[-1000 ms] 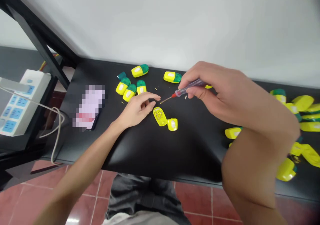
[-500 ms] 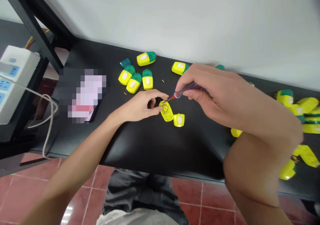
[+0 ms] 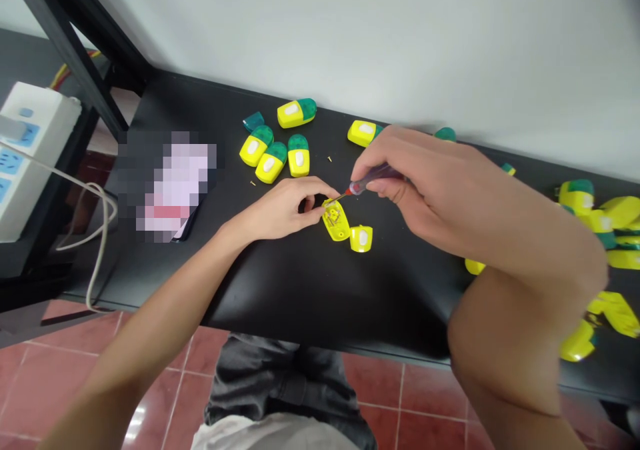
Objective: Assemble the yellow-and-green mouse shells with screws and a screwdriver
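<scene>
My left hand (image 3: 287, 207) grips the upper left end of an opened yellow plastic case half (image 3: 339, 227) between thumb and fingers. Small metal parts show inside that shell. My right hand (image 3: 405, 177) is closed around the handle of a screwdriver (image 3: 359, 187), whose thin shaft slants down to the left. Its tip meets the upper end of the shell near my left fingertips; what it touches there is too small to make out. Beside the shell lies a short yellow cover with a white button (image 3: 361, 239), apart from both hands.
Several yellow-and-green cases (image 3: 271, 163) lie behind my left hand, near a loose green cap (image 3: 253, 123) and small screws (image 3: 329, 159). More yellow parts (image 3: 617, 313) are at the right. A blurred phone (image 3: 173, 190), a cable (image 3: 103, 237) and a power strip (image 3: 37, 150) are left.
The view has shifted slightly. Both hands keep their grips, and the screwdriver tip stays at the upper end of the case half.
</scene>
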